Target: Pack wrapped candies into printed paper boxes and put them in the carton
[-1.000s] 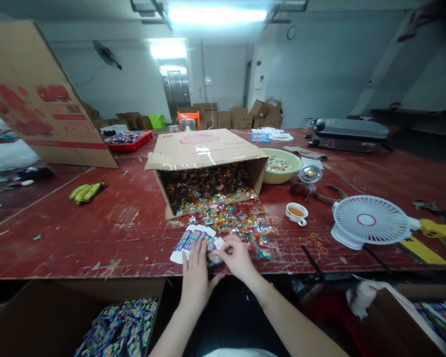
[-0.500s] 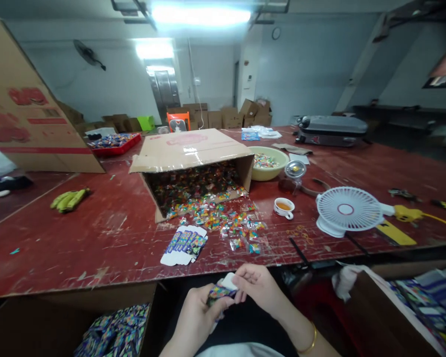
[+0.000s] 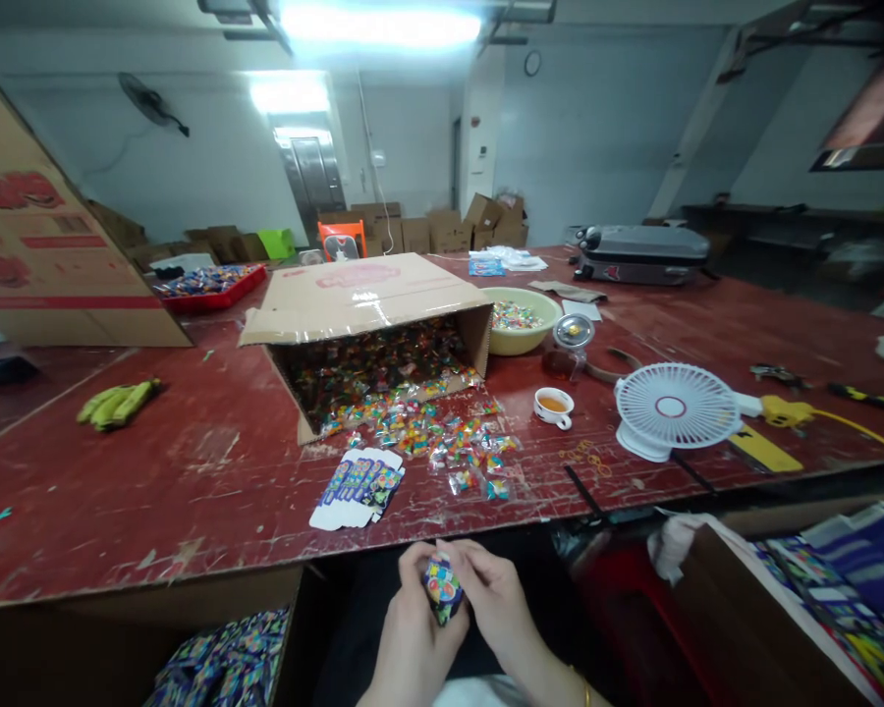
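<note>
1. While both arms reach in from the near edge, the left hand [image 3: 416,624] and the right hand [image 3: 497,589] come together around one small printed box [image 3: 443,587].
2. The left hand has bent fingers and grips the box from the left and below. The right hand leans in from the right, with its fingers bent and pinching near the top. A gold bracelet [image 3: 587,687] is on the right wrist.
3. The small printed box is just off the near edge of the red table [image 3: 213,491], and its bright side shows between the hands.
4. Near and left, under the table, shiny packs [image 3: 225,658] fill a brown box. Near and right, more flat printed packs [image 3: 817,579] lie low down.
5. On the table's near part, flat cartons [image 3: 358,488] lie in a fanned pile. Little candy bags [image 3: 442,432] lie to their right and beyond.
6. Farther right are a cup [image 3: 547,412] with a brown drink and a white fan [image 3: 670,405]. Bananas [image 3: 119,405] lie on the left.
7. A big cardboard box [image 3: 354,295] lies open toward the hands, with candy bags inside. A green bowl [image 3: 520,339] is just right of it.
8. Far left is a red tray [image 3: 217,298]; far right is a gray suitcase [image 3: 642,255].
</note>
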